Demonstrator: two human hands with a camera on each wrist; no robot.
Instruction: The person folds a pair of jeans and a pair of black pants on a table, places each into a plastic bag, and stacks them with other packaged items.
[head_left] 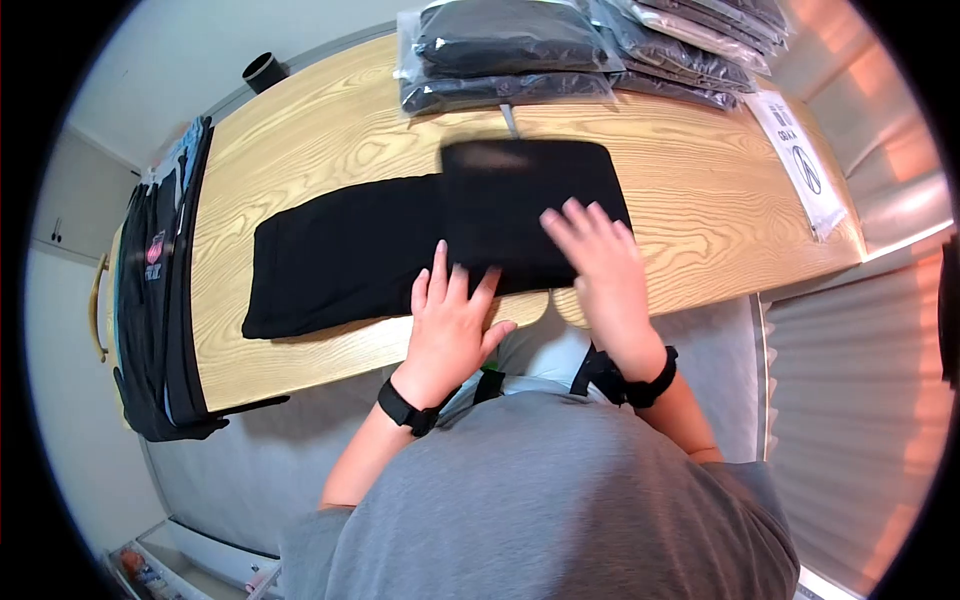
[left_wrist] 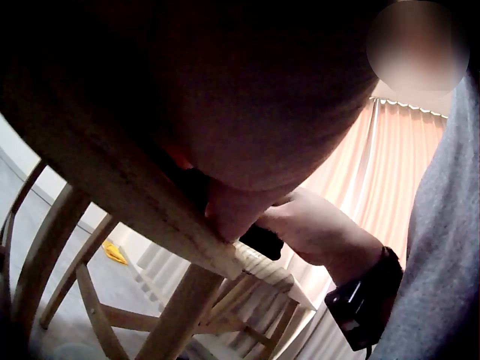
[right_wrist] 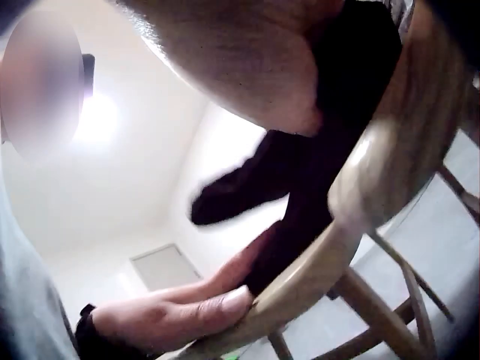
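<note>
A black garment (head_left: 345,250) lies across the table in the head view, its right part (head_left: 525,195) doubled over into a blurred square panel. My left hand (head_left: 450,325) rests with spread fingers on the near edge of the cloth, where the panel begins. Over the panel's right side is my right hand (head_left: 605,280), fingers extended and slightly blurred; whether they touch it is unclear. Dark cloth (right_wrist: 244,180) stands raised as a flap in the right wrist view, beyond my left hand (right_wrist: 176,315). The left wrist view shows my right hand (left_wrist: 315,229) at the table edge.
Bagged dark garments (head_left: 510,50) are stacked along the far side. A white printed packet (head_left: 797,165) lies at the right end. More dark clothes (head_left: 160,270) hang over the left end, near a black cup-like container (head_left: 263,72).
</note>
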